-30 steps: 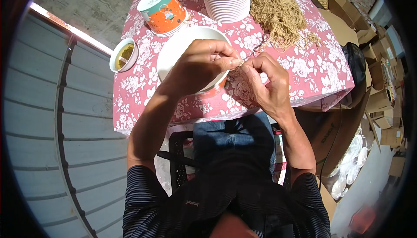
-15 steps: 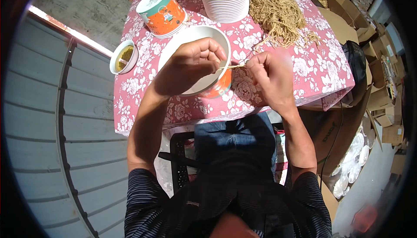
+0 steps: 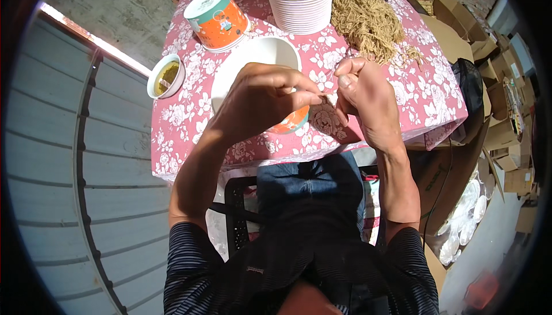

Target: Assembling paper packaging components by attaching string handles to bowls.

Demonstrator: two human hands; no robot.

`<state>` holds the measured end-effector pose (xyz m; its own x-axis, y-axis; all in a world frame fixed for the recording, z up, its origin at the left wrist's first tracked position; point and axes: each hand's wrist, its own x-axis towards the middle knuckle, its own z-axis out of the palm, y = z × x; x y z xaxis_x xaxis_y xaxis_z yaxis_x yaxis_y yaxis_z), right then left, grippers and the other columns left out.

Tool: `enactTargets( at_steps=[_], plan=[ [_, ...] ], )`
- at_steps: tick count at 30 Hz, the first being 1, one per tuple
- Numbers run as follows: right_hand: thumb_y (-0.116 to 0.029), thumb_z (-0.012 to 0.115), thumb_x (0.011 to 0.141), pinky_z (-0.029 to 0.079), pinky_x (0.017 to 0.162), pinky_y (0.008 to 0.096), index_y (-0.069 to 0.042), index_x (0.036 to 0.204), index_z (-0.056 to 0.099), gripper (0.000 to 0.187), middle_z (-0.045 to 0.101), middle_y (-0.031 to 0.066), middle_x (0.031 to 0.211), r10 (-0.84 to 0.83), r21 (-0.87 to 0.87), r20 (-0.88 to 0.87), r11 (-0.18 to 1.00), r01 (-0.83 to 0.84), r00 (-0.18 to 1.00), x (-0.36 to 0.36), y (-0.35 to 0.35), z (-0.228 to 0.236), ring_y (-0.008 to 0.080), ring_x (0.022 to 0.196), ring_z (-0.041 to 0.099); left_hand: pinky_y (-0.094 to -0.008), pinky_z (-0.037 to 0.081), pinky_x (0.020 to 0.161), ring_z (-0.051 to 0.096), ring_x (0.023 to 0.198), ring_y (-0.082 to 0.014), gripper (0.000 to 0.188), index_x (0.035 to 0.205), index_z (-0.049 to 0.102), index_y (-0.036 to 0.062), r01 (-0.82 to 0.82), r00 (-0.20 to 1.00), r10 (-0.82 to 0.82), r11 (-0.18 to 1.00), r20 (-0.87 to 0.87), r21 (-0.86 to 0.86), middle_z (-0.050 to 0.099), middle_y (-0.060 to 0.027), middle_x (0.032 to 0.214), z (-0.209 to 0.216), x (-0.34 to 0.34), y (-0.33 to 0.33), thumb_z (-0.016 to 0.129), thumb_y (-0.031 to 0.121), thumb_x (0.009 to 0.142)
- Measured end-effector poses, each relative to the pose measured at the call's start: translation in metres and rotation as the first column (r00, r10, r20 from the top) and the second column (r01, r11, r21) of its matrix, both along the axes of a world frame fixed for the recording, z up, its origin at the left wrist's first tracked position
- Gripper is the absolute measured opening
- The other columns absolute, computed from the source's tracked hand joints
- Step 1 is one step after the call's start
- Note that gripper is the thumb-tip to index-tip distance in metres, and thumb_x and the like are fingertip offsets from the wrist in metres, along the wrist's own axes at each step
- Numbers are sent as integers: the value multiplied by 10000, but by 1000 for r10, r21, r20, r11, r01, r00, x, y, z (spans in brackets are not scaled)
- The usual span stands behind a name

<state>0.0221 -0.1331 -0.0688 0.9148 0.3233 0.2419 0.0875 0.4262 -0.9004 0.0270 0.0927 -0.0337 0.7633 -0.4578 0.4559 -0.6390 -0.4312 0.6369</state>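
Observation:
My left hand [image 3: 261, 97] is in front of the white inside of a large paper bucket [image 3: 276, 50], its thumb and forefinger tips pinched together. Close by on the right, my right hand [image 3: 371, 99] is closed, thumb against curled forefinger. Between the two sets of fingertips a short bit of tan string [image 3: 328, 93] barely shows; most of it is hidden by the fingers. The bucket's orange printed outside peeks out below my left hand. Beyond my right hand lies a tangled heap of the same tan string [image 3: 368, 24].
An upturned orange and teal bucket [image 3: 217, 21] stands at the back left, beside a tall stack of white buckets [image 3: 298, 1]. A bowl [image 3: 167, 77] of yellow-green liquid sits at the left edge of the flowered tablecloth [image 3: 425, 93]. Cardboard boxes [image 3: 509, 108] crowd the right side.
The string stretched between my hands is now hardly visible. My left hand has moved right and slightly down, its fingers extended into a pinch; my right hand has shifted slightly right.

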Motion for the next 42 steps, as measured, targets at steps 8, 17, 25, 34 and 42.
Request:
enactTargets(
  at_steps=[8, 17, 25, 34, 42],
  plan=[
    [-151, 701, 988, 535, 661, 368, 8, 995, 753, 168, 744, 140, 820, 207, -786, 365, 591, 181, 908, -8, -32, 26, 228, 683, 704, -374, 550, 754, 714, 892, -258, 79, 888, 729, 54, -153, 980, 128, 973, 153, 173, 712, -112, 1027, 11, -19, 6, 770, 121, 892],
    [-174, 656, 1057, 390, 527, 223, 18, 987, 769, 234, 665, -15, 718, 34, -401, 126, 916, 19, 991, -16, -51, 38, 26, 598, 519, -329, 601, 751, 766, 829, -226, 204, 1050, 688, 43, -38, 999, 35, 957, 14, 287, 757, -74, 916, -5, -28, 8, 793, 29, 875],
    [-210, 653, 1060, 352, 456, 198, 18, 1015, 752, 253, 661, -12, 734, 68, -376, 261, 926, 36, 963, 3, -34, 62, 31, 522, 492, -418, 546, 710, 708, 771, -338, 207, 1042, 672, 115, -61, 998, 51, 937, 36, 345, 710, -96, 833, 7, -34, 3, 739, 51, 857],
    [-213, 677, 1036, 551, 542, 247, -10, 960, 711, 218, 661, 44, 742, -5, -218, 308, 973, 75, 952, 22, -77, 46, 61, 567, 575, -377, 534, 784, 644, 901, -320, 196, 978, 695, 21, 86, 995, -97, 905, 3, 416, 658, -104, 882, 37, -22, 59, 692, -61, 800],
    [-116, 674, 1031, 520, 715, 260, 22, 976, 710, 153, 715, 49, 892, -189, -371, 398, 862, 346, 898, 3, -91, 21, 121, 762, 651, -361, 548, 934, 672, 1105, -277, 468, 1175, 682, -11, 198, 923, -100, 952, -372, 234, 694, -122, 1163, 38, -11, 109, 665, -218, 756]
  ],
)
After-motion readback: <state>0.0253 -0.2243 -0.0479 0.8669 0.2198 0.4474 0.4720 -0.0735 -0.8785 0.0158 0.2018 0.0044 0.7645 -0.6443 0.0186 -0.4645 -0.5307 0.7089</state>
